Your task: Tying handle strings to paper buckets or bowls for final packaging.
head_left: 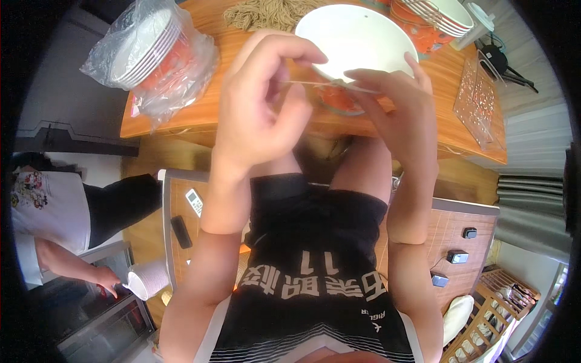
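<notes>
Between my hands runs a thin tan string [302, 82], pulled almost level in front of a white bowl [354, 39] with an orange patterned outside. My left hand [263, 100] is curled, the string's left end passing into its fingers. On the other side, my right hand [396, 106] pinches the string near a small knotted-looking bit, its other fingers lifted beside the bowl's rim. The bowl stands on the wooden table [181, 126], partly covered by my hands. Beyond my left hand lies a heap of tan string [272, 13].
At left stands a stack of bowls in clear plastic [154, 54]; more orange bowls [445, 21] stand at far right. A speckled clear sheet [478, 103] lies at the table's right edge. Behind at left, another person's hand [108, 279] holds a white stack [147, 281].
</notes>
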`<action>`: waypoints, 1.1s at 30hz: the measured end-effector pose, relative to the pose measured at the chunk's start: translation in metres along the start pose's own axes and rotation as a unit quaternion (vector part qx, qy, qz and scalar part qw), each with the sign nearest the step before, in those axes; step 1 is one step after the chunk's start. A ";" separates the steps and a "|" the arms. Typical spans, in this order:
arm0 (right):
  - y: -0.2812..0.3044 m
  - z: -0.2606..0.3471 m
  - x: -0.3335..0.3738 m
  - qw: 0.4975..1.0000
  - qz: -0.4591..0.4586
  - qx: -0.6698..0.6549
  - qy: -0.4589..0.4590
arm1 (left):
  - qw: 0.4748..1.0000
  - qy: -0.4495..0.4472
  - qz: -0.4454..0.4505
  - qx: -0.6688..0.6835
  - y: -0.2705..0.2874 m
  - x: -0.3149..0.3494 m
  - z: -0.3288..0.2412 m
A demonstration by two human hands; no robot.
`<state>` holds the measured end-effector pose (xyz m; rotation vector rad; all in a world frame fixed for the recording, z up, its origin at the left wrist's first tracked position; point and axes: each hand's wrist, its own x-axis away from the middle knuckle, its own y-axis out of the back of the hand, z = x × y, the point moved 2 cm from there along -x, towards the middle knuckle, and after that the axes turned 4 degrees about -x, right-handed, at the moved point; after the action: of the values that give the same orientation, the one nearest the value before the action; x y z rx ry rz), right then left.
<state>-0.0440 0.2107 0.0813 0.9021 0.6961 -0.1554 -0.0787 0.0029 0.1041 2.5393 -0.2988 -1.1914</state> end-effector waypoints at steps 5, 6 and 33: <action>-0.004 0.000 0.000 0.998 -0.035 0.022 0.053 | 0.994 0.010 0.008 -0.106 -0.003 0.005 0.003; -0.004 0.001 0.000 0.998 -0.035 0.022 0.053 | 0.991 0.013 0.020 -0.133 -0.004 0.006 0.005; -0.004 0.001 -0.004 0.999 -0.019 0.006 0.049 | 0.982 0.036 0.043 -0.182 -0.002 0.010 -0.003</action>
<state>-0.0480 0.2067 0.0814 0.9137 0.8048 -0.1501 -0.0703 0.0022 0.0981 2.2226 -0.1544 -1.0141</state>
